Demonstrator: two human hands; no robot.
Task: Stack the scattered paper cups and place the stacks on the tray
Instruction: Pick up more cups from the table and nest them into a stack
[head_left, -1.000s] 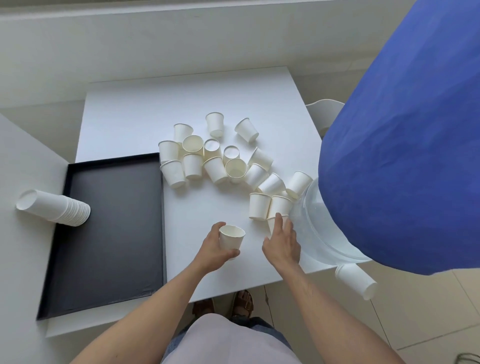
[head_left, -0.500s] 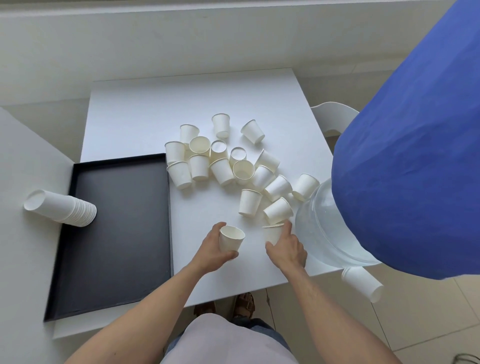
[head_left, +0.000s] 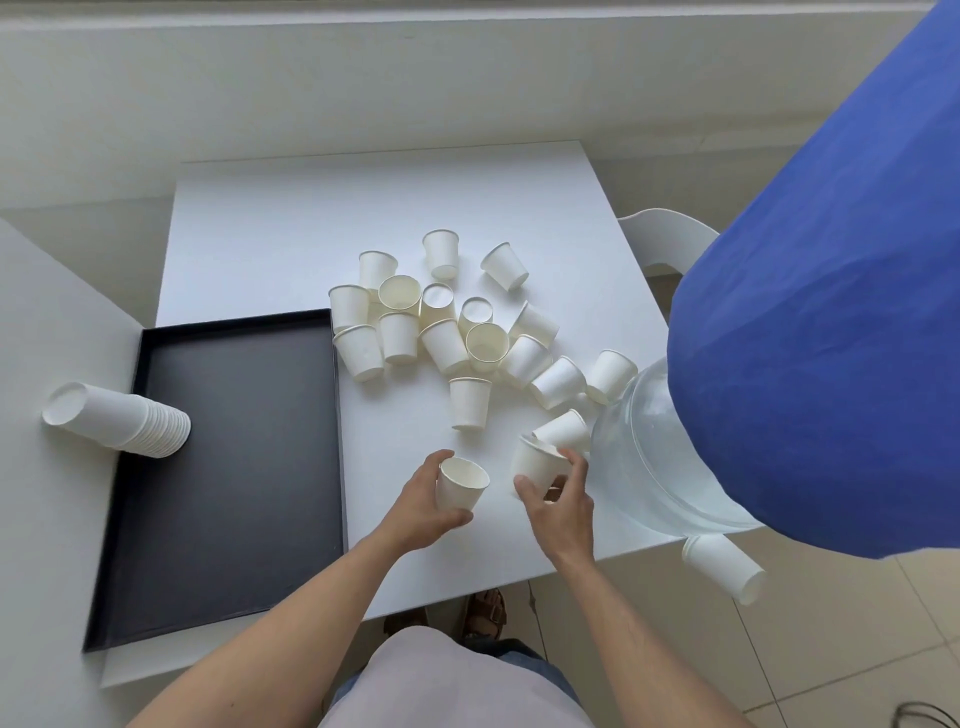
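The left hand (head_left: 423, 506) grips an upright paper cup (head_left: 461, 483) near the front of the table (head_left: 291, 234), mouth up. The right hand (head_left: 558, 493) curls round a second cup (head_left: 535, 460), tilted, just beside the first. The loose cups (head_left: 441, 332) lie scattered across the middle of the table, some upright, some on their sides or mouth-down. One finished stack (head_left: 119, 421) lies on its side across the left rim of the black tray (head_left: 234, 467).

Likely trouble: the tilted cup may catch on the held cup's rim and buckle instead of nesting, since thin paper crushes under a firm squeeze. The right wrist works close to a lying cup (head_left: 563, 431) and the clear water bottle (head_left: 654, 457); a nudge could roll cups off the near right corner, where one cup (head_left: 724, 569) already lies on the floor. The stack on the tray's rim could roll too.

Open room lies between the tray and the hands, and across the far table
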